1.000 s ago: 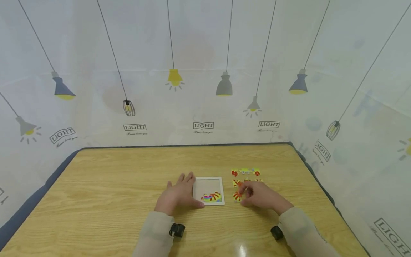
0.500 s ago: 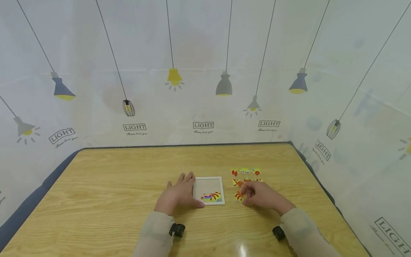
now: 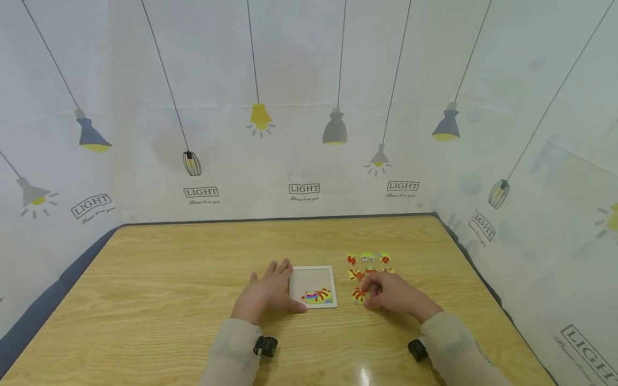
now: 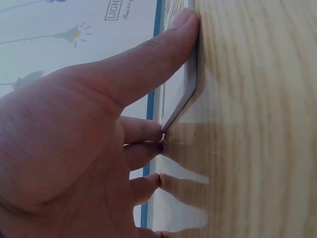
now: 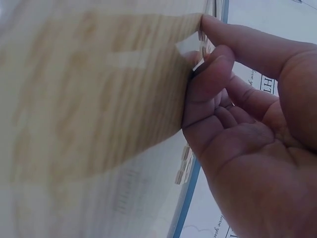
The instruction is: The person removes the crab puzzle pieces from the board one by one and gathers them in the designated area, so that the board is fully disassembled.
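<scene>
A white square puzzle tray (image 3: 312, 269) lies on the table. Joined colourful puzzle pieces (image 3: 318, 296) sit along its near edge, toward the right corner. My left hand (image 3: 271, 289) rests at the tray's left side with fingers straight and spread; its thumb (image 4: 163, 54) touches the near edge in the left wrist view. Right of the tray, my right hand (image 3: 393, 294) pinches a yellow and red puzzle piece (image 3: 357, 295) by its right side, low at the table top. In the right wrist view, the thumb and index finger (image 5: 218, 62) partly hide this piece.
Loose puzzle pieces lie in rows beyond the right hand: a far row (image 3: 368, 258) and a middle row (image 3: 356, 275), partly covered by the fingers. The wooden table (image 3: 169, 300) ends at a dark blue edge before a lamp-printed wall sheet (image 3: 299, 150).
The right hand and the pinched puzzle piece shifted slightly right between the first two frames, then stayed nearly still. The left hand and tray hold their place.
</scene>
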Demonstrator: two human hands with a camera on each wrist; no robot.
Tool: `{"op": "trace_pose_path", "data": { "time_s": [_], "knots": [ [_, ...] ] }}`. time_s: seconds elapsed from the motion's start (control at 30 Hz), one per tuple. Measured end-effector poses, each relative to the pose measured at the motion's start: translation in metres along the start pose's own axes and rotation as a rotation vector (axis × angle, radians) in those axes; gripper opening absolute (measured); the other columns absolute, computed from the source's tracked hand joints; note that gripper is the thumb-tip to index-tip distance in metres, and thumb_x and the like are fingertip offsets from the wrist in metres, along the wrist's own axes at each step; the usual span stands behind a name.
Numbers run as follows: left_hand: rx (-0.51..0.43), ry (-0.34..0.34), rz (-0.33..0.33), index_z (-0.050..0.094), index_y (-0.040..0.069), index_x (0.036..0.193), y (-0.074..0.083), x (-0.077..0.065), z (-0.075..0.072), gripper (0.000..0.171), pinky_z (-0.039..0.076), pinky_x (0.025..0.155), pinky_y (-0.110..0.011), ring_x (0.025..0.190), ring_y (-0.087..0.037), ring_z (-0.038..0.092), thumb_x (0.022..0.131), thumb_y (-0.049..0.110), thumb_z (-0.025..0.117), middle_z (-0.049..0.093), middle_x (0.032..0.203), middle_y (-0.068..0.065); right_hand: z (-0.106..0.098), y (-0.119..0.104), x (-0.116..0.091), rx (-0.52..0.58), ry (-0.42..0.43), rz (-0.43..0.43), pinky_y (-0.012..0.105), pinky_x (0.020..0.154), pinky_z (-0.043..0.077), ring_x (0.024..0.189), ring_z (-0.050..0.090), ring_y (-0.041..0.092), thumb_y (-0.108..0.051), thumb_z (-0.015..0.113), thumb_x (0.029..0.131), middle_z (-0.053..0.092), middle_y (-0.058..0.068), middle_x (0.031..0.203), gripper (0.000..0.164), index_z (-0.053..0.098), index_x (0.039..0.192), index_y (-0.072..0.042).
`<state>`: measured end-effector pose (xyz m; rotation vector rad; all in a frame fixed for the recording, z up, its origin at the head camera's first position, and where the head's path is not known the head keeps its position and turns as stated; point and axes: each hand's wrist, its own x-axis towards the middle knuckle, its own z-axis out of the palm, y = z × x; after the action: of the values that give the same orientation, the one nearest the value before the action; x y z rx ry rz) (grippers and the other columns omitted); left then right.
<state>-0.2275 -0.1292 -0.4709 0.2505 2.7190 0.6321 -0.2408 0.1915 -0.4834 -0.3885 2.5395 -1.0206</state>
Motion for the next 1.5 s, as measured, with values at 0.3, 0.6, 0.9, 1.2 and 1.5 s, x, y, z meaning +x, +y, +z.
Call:
{"op": "trace_pose_path", "data": {
  "time_s": [0.3,0.6,0.9,1.2,1.5],
  "knots": [
    [-0.004,-0.001,0.006,0.029,0.006,0.168,0.000,0.000,0.001,0.117,0.007,0.128,-0.078,0.168,-0.039,0.010,0.081,0.055,0.089,0.019,0.180,-0.008,-0.006,-0.004,0.001,0.012,-0.021,0.016,0.029,0.066,0.046,0.074,0.055,0.015,-0.018,0.085,0.090,0.060,0.002,0.084,0.027,0.069,0.109,-0.009],
    [-0.008,0.006,0.004,0.029,0.005,0.168,0.000,-0.001,-0.001,0.117,0.008,0.128,-0.078,0.168,-0.040,0.010,0.082,0.054,0.089,0.019,0.180,-0.009,0.000,-0.046,0.016,-0.056,0.006,-0.117,0.029,0.067,0.048,0.075,0.056,0.014,-0.019,0.082,0.093,0.064,0.002,0.086,0.029,0.071,0.116,-0.004],
    [0.016,0.000,-0.004,0.030,0.004,0.168,0.002,-0.002,-0.002,0.117,0.009,0.127,-0.079,0.168,-0.040,0.012,0.082,0.057,0.088,0.020,0.180,-0.009,0.039,-0.066,0.041,0.021,-0.049,-0.133,0.027,0.063,0.048,0.070,0.057,0.013,-0.008,0.082,0.091,0.065,0.003,0.083,0.023,0.072,0.111,-0.005],
    [0.020,0.006,0.007,0.030,0.004,0.168,0.003,-0.002,-0.002,0.117,0.010,0.126,-0.080,0.168,-0.040,0.012,0.081,0.057,0.089,0.021,0.180,-0.010,0.053,-0.070,0.041,0.034,-0.072,-0.139,0.026,0.066,0.046,0.073,0.055,0.013,-0.009,0.085,0.089,0.062,0.001,0.082,0.024,0.071,0.109,-0.007],
    [0.020,0.003,0.003,0.030,0.004,0.168,0.003,-0.001,-0.002,0.116,0.011,0.126,-0.079,0.168,-0.041,0.012,0.082,0.056,0.088,0.020,0.180,-0.010,0.053,-0.072,0.038,0.013,-0.084,-0.129,0.027,0.070,0.045,0.078,0.053,0.014,-0.010,0.086,0.088,0.059,0.001,0.084,0.025,0.070,0.107,-0.006]
  ]
}}
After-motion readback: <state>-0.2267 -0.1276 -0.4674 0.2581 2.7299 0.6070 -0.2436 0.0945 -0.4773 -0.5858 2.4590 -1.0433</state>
